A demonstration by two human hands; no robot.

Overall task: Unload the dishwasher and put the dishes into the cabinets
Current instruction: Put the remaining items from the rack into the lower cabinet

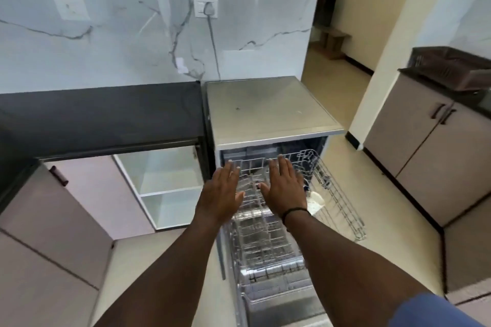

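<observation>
Both hands, left (221, 194) and right (285, 188), hover flat and empty over the pulled-out white wire upper rack (318, 183) of the open steel dishwasher (268, 109). Unloading seems nearly finished; next likely calls for lifting the white dish (316, 202) toward the open white-shelved cabinet (167, 180).

One wide-angle view is given, taken from the person's head and aimed forward and steeply down. The open dishwasher (273, 111) is seen from close above, centred, with both forearms reaching in from the near edge. The marble wall (119, 34) is faced at the far side; a doorway (345, 34) lies far right.
</observation>
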